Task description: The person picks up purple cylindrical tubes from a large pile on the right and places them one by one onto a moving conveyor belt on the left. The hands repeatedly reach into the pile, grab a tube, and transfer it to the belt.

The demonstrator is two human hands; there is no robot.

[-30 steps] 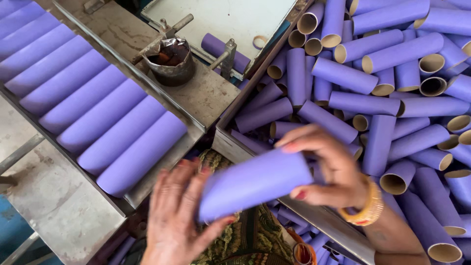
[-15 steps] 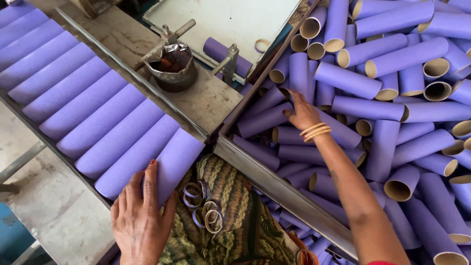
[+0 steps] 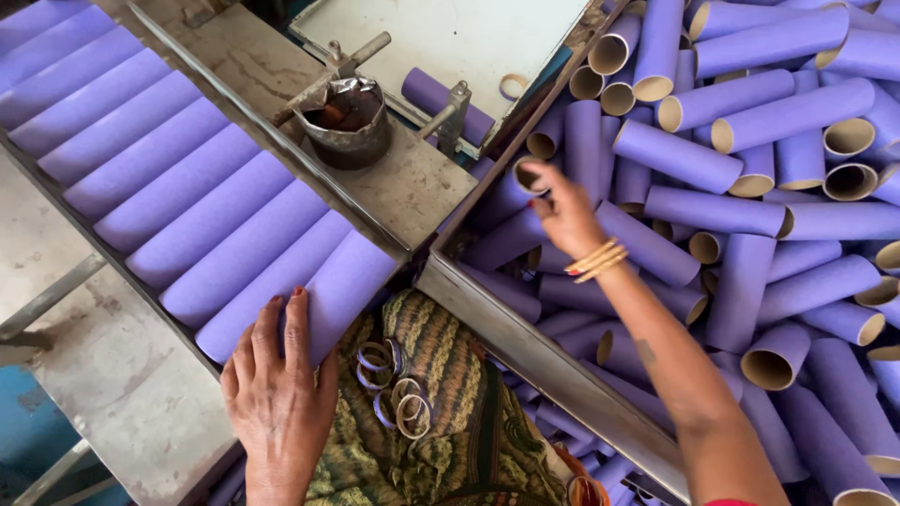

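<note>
Across the right side, a big bin (image 3: 562, 375) holds a jumbled heap of purple cardboard tubes (image 3: 750, 187) pointing every way, plenty seemingly not yet moved, while a sloped metal tray (image 3: 84, 253) on the left already carries a neat row of tubes (image 3: 187, 197) lying side by side, long axes running from lower left to upper right. Her left hand (image 3: 277, 394) lies flat, fingers spread, on the nearest tube (image 3: 328, 295) at the row's near end; her right hand (image 3: 562, 211), bangles (image 3: 591, 260) on its wrist, closes loosely round the open end of a loose tube (image 3: 511, 192) in the bin.

A purple cardboard tube (image 3: 337, 286) lies on its side at the near end of a slanting row of like tubes (image 3: 141, 159), touching its neighbour, with flat fingers resting on its near edge. In the bin, another purple tube (image 3: 514, 187) lies tilted among a loose heap, its open brown end pinched by fingertips.
</note>
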